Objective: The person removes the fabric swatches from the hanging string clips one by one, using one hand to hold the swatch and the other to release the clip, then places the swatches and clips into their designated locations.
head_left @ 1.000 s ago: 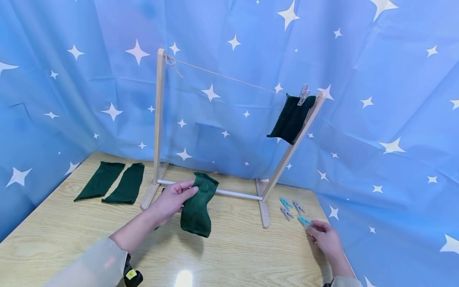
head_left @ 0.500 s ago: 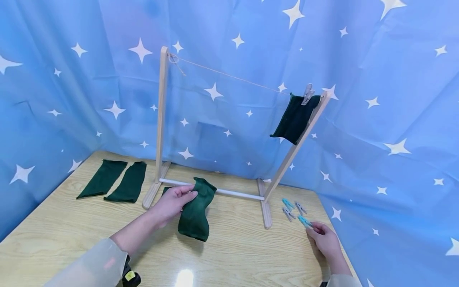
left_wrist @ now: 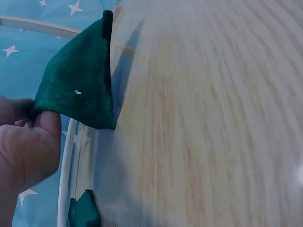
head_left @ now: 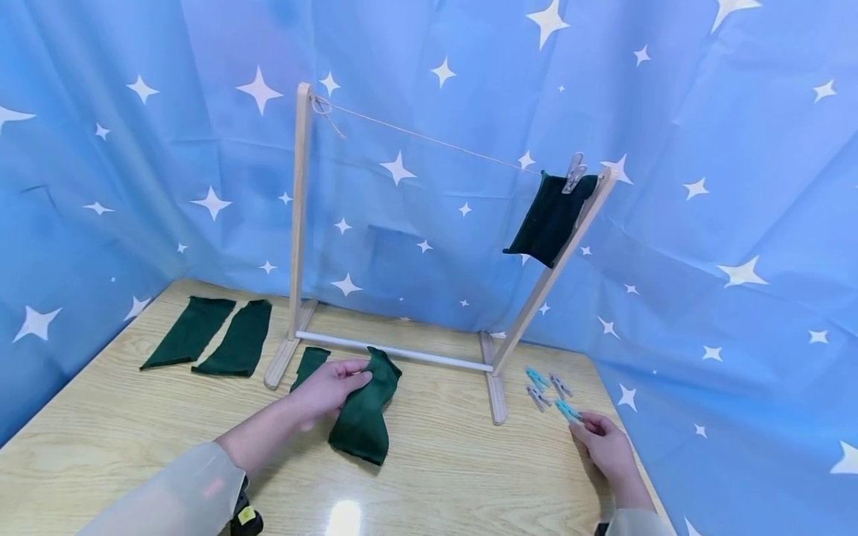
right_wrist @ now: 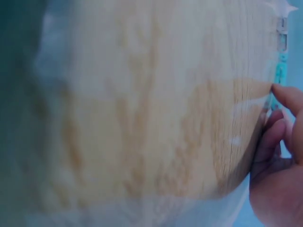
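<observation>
My left hand (head_left: 330, 388) pinches a dark green cloth (head_left: 366, 417) near its upper edge, and the cloth hangs down close to the table. In the left wrist view the thumb and fingers hold one edge of that green cloth (left_wrist: 78, 80). Behind the left hand another green cloth (head_left: 310, 362) lies on the table, partly hidden. On the right side my right hand (head_left: 606, 447) pinches a light blue clothespin (head_left: 567, 410) at the table surface. Just beyond it lie several more pins, including a blue clothespin (head_left: 537, 378) and a grey clothespin (head_left: 538, 398).
A wooden stand (head_left: 299, 216) with a string (head_left: 429, 138) across its top stands at the back. A green cloth (head_left: 553, 216) hangs at its right end under a grey clothespin (head_left: 573, 173). Two green cloths (head_left: 188, 333) lie at the left. A starry curtain (head_left: 415, 59) backs the table.
My left hand has lowered the cloth toward the table and moved slightly left, showing more of the cloth behind it. The right hand stays at the blue clothespin.
</observation>
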A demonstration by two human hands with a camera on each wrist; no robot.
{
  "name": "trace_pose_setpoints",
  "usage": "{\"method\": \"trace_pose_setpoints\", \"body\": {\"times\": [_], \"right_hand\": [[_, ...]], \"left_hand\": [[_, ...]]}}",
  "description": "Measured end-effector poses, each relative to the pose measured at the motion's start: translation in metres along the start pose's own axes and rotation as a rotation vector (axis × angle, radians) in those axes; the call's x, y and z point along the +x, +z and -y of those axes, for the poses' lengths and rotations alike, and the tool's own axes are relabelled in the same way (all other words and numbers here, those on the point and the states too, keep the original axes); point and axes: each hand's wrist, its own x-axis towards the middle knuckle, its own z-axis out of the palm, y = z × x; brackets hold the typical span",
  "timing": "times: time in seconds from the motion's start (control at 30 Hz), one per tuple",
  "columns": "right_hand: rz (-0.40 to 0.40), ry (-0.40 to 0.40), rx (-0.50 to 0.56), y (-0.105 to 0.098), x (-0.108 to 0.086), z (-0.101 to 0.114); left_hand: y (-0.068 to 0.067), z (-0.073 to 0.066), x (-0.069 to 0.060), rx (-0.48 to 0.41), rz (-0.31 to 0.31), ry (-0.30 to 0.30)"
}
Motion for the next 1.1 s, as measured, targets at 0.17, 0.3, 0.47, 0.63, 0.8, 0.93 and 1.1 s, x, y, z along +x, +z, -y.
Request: {"method": "trace_pose_setpoints", "body": {"times": [0.17,0.3,0.47,0.63,0.8,0.93,1.1], "right_hand": [[-0.015,-0.004,-0.001,0.001,0.002,0.0],[-0.026,-0.016,0.004,0.001,0.005,-0.003],[-0.027,-0.012,-0.006,0.001,0.005,-0.007],[-0.034,-0.008,0.012,0.001,0.005,-0.005],[-0.048,0.006,0.019,0.002,0.005,-0.004],[-0.044,-0.004,0.017,0.002,0.007,-0.003],[-0.05,-0.01,0.004,0.003,0.006,-0.003]], "left_hand": [[0.002,0.006,0.005,0.125,-0.084,-0.022],[0.004,0.008,0.008,0.244,-0.162,-0.021],[0.002,0.003,0.004,0.412,-0.212,-0.011],[-0.005,-0.007,-0.002,0.565,-0.22,0.038],[-0.009,-0.013,-0.01,0.819,-0.223,0.1],[-0.01,-0.013,-0.014,1.033,-0.119,0.231],[-0.012,-0.011,-0.018,1.062,0.201,0.262]]}}
